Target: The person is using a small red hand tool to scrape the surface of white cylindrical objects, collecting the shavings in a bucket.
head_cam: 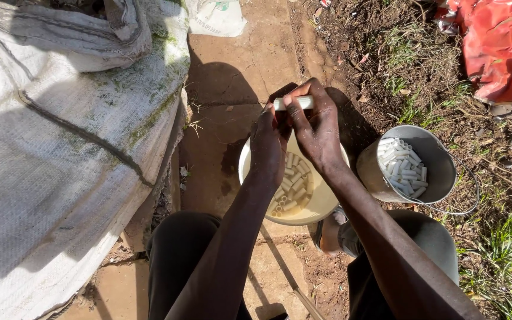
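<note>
Dark trousers [179, 261] on the person's knees are seen closest to the camera, at the bottom of the view, and both bare forearms are stretched forward from there. A short white plastic tube piece [294, 103] is held between the two hands, above a round cream-coloured plastic bowl [318, 204]. The right hand [318, 133] is closed around the right part of the tube, with the fingers curled over it and the thumb pressed on its top. The left hand [268, 145] is also closed, at the left end of the same tube; how its fingertips are placed cannot be told, because the back of the hand is turned to the camera. The tube is kept nearly horizontal and is lit by the sun.

Many similar short white tube pieces [291, 186] are lying inside the cream bowl, which is placed on the brown earth ground [226, 65] between the knees. Just to the right of the bowl, a grey metal bucket [434, 160] with a thin wire handle is standing, tilted a little, and more white tube pieces [403, 167] are piled in it. A large grey-white woven sack [60, 148] is filling the left side. A red cloth [499, 47] is seen at the top right corner, over dry soil and some green grass [505, 255].
</note>
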